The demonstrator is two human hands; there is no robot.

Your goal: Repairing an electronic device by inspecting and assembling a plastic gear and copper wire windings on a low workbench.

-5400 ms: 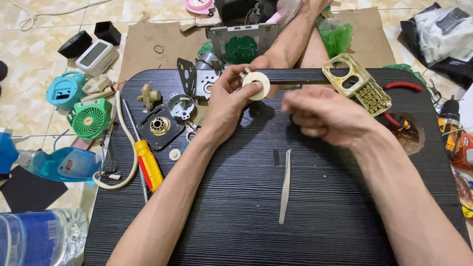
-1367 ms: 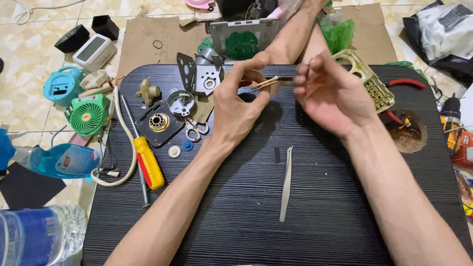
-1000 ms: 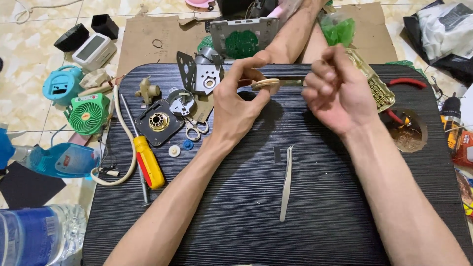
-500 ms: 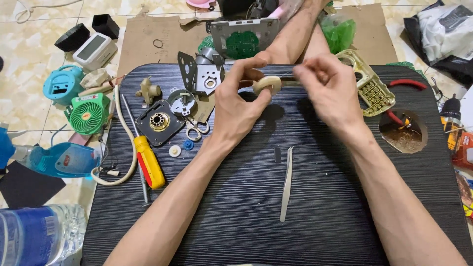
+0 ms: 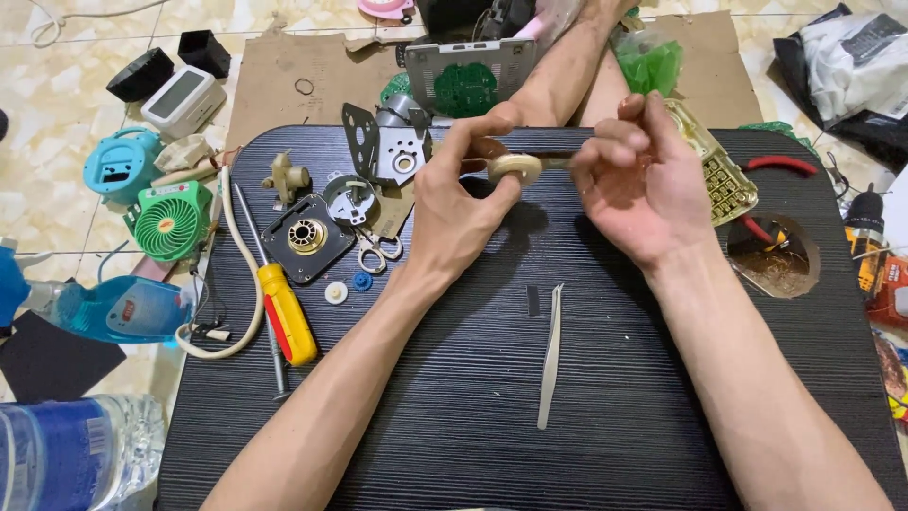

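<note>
The cream tape roll (image 5: 514,168) sits between the two hands, raised just above the black ribbed tabletop (image 5: 454,416). The left hand (image 5: 463,213) pinches it, thumb under the rim and index finger over the top. The right hand (image 5: 643,194) is curled closed just beside the roll; a thin strip appears to run from the roll into its fingertips, but the pinch itself is hidden by the folded fingers.

Handling, as judged: the roll looks small and light, with a stiff round body and a thin, soft free end that would stretch or tear under a sharp pull. The rim is the safe place to grip; the free end is best taken close to its tip. The smooth face may slip between bare fingers.

Hard to make out: the roll's core and the far side are covered by the left index finger, and the strip's end cannot be traced. A dark bar behind the roll is mostly screened by both hands.

Below the hands lie metal tweezers (image 5: 550,355), apart from both. Left of the left hand: small scissors (image 5: 376,251), a black motor plate (image 5: 307,237), and a yellow-handled screwdriver (image 5: 288,326). Right of the right hand: a gold keypad frame (image 5: 724,175) and red-handled pliers (image 5: 780,166), partly cut off. A second person's forearm (image 5: 567,61) reaches in beyond the hands.
</note>
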